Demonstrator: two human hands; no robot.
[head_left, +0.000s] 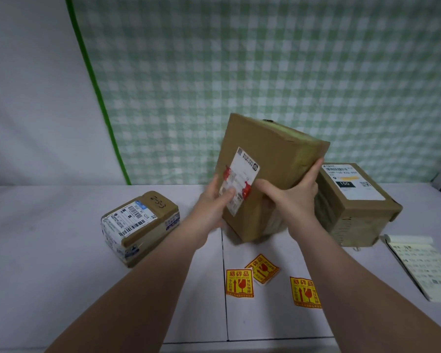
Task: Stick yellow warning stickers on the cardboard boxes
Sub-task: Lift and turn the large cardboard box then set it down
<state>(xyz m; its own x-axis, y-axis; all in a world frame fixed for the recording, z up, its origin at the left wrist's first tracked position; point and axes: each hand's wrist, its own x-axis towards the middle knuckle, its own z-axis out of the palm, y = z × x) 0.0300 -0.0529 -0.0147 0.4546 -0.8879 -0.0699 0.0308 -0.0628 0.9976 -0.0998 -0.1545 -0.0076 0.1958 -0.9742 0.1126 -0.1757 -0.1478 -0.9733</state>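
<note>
A tall cardboard box (273, 159) with a white shipping label is tilted up in the middle, its lower corner near the table. My left hand (214, 200) grips its left edge, thumb on the label. My right hand (293, 192) grips its right side, fingers wrapped round the far edge. Three yellow warning stickers lie on the table in front: one (239, 282), one tilted (262, 268), and one (304, 291) partly under my right forearm. A small taped box (140, 225) sits at the left. A squat box (354, 207) stands at the right.
A white table (49, 250) with a dark seam down its middle carries everything. A printed paper pad (423, 266) lies at the right edge. Behind hangs a green checked cloth (265, 59) with a green border, and a white wall to the left.
</note>
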